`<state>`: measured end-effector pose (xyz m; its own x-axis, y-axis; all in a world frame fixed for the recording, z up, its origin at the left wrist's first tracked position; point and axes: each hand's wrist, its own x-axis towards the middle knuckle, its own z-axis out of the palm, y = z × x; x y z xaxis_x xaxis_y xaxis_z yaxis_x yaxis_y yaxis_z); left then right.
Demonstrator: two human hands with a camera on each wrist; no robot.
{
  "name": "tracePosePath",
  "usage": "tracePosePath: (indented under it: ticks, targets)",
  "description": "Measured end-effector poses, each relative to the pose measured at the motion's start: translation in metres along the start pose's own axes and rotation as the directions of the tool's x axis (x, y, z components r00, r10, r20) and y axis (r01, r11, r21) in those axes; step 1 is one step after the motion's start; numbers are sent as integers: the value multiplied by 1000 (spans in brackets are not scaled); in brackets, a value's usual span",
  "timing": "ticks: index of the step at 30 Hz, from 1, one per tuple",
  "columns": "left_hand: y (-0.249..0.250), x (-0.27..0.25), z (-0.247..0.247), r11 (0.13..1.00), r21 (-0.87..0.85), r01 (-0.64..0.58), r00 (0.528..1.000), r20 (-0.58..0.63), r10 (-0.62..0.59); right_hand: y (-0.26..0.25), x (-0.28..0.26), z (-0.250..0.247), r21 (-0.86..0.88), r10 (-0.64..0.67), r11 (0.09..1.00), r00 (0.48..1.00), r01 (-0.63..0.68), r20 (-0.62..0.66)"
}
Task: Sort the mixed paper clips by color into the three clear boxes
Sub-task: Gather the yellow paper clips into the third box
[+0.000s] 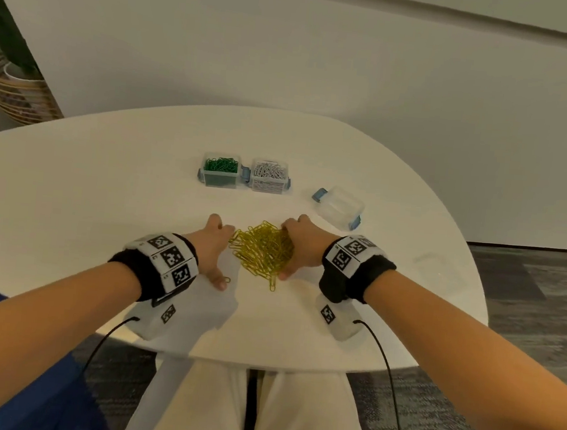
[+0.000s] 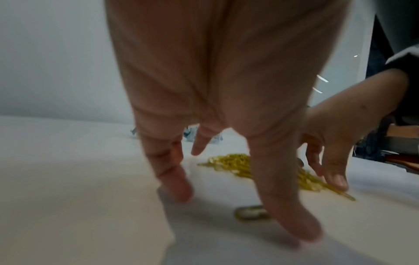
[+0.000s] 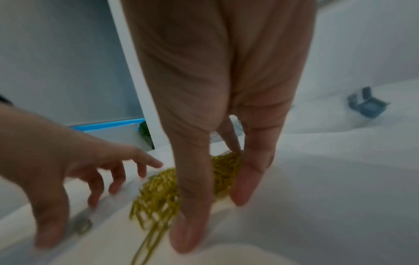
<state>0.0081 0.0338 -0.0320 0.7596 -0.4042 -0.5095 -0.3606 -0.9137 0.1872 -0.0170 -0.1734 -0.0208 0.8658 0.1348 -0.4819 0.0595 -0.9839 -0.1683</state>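
A pile of yellow paper clips [image 1: 261, 252] lies on the white table [image 1: 105, 199] between my hands. My right hand [image 1: 284, 253] cups the pile's right side, its straight fingers [image 3: 246, 186] and thumb pressing into the clips. To the pile's left, my left hand [image 1: 222, 254] rests spread on the table and holds nothing. One stray yellow clip [image 1: 226, 280] lies by the left thumb [image 2: 301, 229]. Further back stand a clear box of green clips [image 1: 219, 171] and, next to it, a clear box of white clips [image 1: 268, 177]. An empty clear box [image 1: 339, 207] stands at an angle to the right.
The boxes have blue latches [image 1: 320, 194] folded outward. The table's curved front edge [image 1: 262, 362] is close to my lap. A wicker basket [image 1: 15, 92] sits on the floor at the far left. A wall stands behind the table.
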Motion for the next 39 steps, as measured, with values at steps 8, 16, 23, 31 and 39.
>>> tracePosePath:
  ticks: [8,16,23,31,39]
  targets:
    - [41,27,-7,982,-125,-142,974,-195,117,-23,9,-3,91,-106,989,985,119,-139]
    - [47,34,-29,968,-184,-172,954,-277,117,-11,12,-21,249,-15,966,983,61,-183]
    - [69,46,-55,988,-60,-141,975,-181,128,4,16,-38,390,30,921,993,18,-116]
    - [135,72,-124,978,-17,-207,960,-196,200,59,-4,-104,504,153,862,974,-50,-166]
    - [186,119,-112,985,67,-159,968,-187,169,109,22,-90,395,319,888,934,-236,-160]
